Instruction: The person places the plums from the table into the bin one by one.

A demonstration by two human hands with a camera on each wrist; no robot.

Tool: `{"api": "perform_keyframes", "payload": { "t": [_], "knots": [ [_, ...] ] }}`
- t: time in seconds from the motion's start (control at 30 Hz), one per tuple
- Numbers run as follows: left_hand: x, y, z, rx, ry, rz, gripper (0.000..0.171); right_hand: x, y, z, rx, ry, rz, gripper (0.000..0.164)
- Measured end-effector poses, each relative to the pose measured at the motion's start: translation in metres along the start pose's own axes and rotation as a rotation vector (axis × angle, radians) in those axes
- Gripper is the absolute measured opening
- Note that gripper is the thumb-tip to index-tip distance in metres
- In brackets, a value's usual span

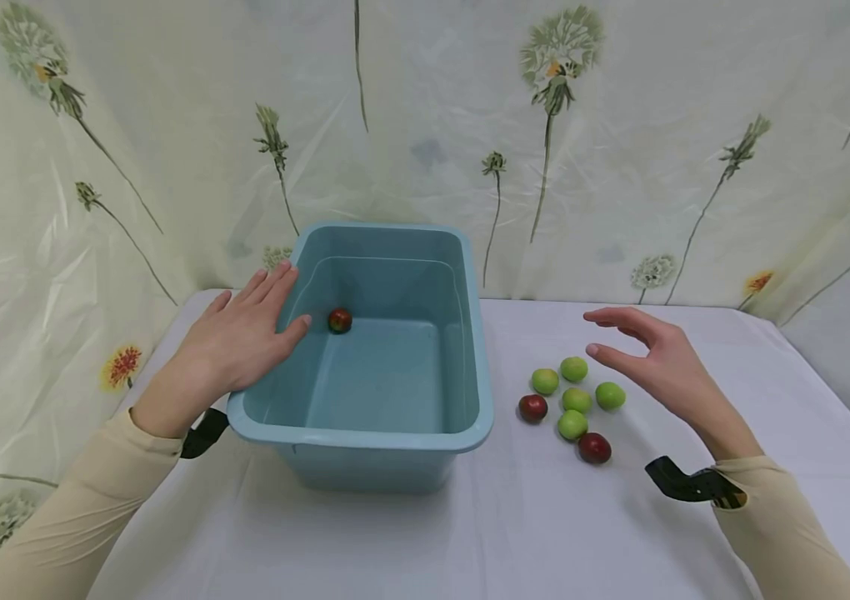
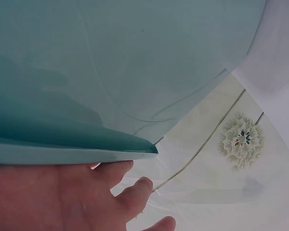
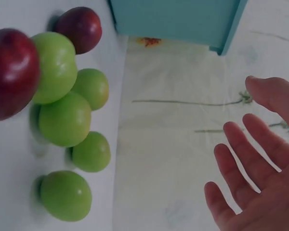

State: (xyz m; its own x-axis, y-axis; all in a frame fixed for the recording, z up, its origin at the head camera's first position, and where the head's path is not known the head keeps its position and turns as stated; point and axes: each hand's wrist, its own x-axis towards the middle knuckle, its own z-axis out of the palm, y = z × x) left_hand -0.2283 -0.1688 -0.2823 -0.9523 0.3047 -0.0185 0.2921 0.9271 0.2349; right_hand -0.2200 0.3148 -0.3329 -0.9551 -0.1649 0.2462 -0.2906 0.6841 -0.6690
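On tablecloth (image 1: 545, 533), plums (image 1: 577, 400) were untouched by the spread right hand (image 1: 665, 367); the tub (image 1: 372, 440) was perhaps steadied by the straight-fingered left hand (image 1: 241, 333).

The tub (image 1: 365, 439) looks smooth plastic, the fruits (image 1: 577, 400) glossy, the tablecloth (image 1: 365, 542) matt.

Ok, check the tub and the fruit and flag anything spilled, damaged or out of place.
Nothing stands out. The tub stands upright, with one red fruit inside; beside it, five green fruits and two red fruits lie grouped on the table, with no visible damage.
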Motion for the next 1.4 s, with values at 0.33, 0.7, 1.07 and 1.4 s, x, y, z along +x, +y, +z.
{"api": "perform_keyframes", "payload": {
  "t": [0.33, 0.7, 1.07, 1.4],
  "knots": [
    [0.002, 0.0, 0.002, 0.002, 0.005, 0.005, 0.074, -0.009, 0.022, -0.002, -0.019, -0.009, 0.05, 0.046],
    [0.002, 0.0, 0.003, 0.001, 0.004, 0.004, 0.074, -0.018, 0.046, -0.003, -0.023, -0.064, 0.083, 0.049],
    [0.003, 0.001, 0.001, 0.02, 0.002, 0.0, 0.073, -0.025, 0.075, -0.004, -0.05, -0.108, 0.068, 0.046],
    [0.002, 0.002, 0.001, 0.02, 0.006, -0.007, 0.073, -0.025, 0.088, -0.001, -0.043, -0.137, 0.02, 0.042]
  ]
}}
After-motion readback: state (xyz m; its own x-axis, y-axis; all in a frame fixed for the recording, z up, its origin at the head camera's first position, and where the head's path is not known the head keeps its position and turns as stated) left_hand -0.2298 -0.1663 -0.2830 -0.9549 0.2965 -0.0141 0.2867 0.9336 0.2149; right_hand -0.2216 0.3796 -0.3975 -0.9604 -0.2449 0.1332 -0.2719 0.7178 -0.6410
